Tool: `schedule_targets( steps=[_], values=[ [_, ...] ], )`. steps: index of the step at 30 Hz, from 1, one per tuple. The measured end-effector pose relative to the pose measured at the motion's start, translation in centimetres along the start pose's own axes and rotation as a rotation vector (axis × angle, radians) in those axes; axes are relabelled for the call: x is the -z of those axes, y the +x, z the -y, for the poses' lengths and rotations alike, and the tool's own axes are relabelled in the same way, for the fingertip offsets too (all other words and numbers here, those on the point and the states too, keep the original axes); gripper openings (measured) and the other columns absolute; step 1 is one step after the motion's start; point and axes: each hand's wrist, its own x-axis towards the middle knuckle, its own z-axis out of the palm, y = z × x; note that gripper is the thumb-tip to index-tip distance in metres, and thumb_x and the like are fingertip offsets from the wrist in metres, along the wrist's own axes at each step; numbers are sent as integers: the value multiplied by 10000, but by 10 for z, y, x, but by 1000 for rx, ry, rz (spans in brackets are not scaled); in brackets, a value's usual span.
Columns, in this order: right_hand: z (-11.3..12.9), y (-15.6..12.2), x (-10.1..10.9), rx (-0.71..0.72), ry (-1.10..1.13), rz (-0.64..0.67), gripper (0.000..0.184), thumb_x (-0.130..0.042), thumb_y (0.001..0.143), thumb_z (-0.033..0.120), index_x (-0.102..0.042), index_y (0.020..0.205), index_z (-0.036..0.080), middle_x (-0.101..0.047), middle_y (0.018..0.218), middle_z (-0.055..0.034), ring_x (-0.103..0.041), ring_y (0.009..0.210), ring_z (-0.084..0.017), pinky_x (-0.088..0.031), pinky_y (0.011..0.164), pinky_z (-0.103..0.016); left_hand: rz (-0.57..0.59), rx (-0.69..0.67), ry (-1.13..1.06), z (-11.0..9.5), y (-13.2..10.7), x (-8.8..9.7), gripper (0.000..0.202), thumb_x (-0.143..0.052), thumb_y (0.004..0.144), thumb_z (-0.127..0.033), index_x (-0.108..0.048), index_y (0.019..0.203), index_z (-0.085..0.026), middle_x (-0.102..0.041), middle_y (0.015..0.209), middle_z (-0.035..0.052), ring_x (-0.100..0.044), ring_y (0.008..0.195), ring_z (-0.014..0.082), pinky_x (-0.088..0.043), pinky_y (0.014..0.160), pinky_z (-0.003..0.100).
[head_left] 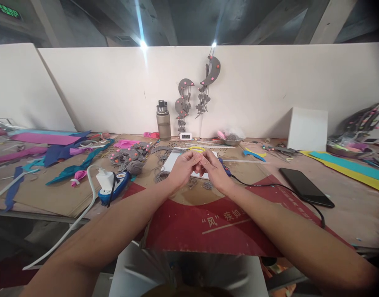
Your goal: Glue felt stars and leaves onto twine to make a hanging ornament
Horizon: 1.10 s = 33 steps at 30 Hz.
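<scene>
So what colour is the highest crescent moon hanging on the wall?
The crescent moon is grey with pinkish-red dots, best seen in the head view.

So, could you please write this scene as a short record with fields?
Center: left hand and right hand meet; anything held is too small to tell
Near hands: gray cord, red cardboard
Left side: blue power strip
Right side: phone, lying flat, screen dark
Behind: upright bottle, small clock
Wall: gray moon decorations
</scene>
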Motion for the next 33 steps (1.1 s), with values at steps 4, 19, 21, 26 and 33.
schedule_targets(
  steps=[4, 19, 21, 26, 33],
  values=[
    [1, 1, 0, -35, 15, 2, 377, -466, 858, 602, -417, 824, 230, -515, 670, 40, -466, 565, -109, -410, 501, -240, -15, 39, -46, 0, 1, 4, 378, -691, 750, -478, -516, 669, -153, -448, 502, -39, -426, 451, 89, -432, 487, 268],
    [-2, 6, 8, 0, -183, 20, 290, -366, 930, 476, -461, 863, 211, -546, 677, 16, -560, 582, -126, -448, 471, -245, -75, -42, 41, 7, 3, 6, 307, -732, 738, -364, -534, 852, -159, -544, 573, -40, -482, 470, 80, -372, 468, 215],
    [-3, 6, 9, 2, -213, 11, 297, -357, 934, 478, -474, 891, 208, -549, 675, 17, -553, 582, -122, -449, 480, -241, -67, -40, 67, 7, 3, 7, 309, -725, 745, -366, -512, 847, -167, -524, 539, -52, -488, 464, 84, -367, 463, 211],
    [-6, 5, 10, 19, -253, 4, 329, -338, 941, 507, -480, 910, 211, -551, 683, 14, -549, 588, -121, -446, 494, -238, -67, -30, 90, 9, 3, 9, 323, -716, 751, -382, -484, 843, -177, -524, 531, -58, -484, 457, 79, -363, 463, 205],
    [-7, 3, 10, 28, -277, 5, 376, -330, 935, 554, -492, 912, 215, -555, 693, 7, -550, 607, -127, -443, 516, -242, -82, -8, 106, 10, 3, 9, 337, -718, 744, -404, -487, 839, -177, -539, 544, -51, -472, 456, 72, -364, 471, 205]
  ],
)
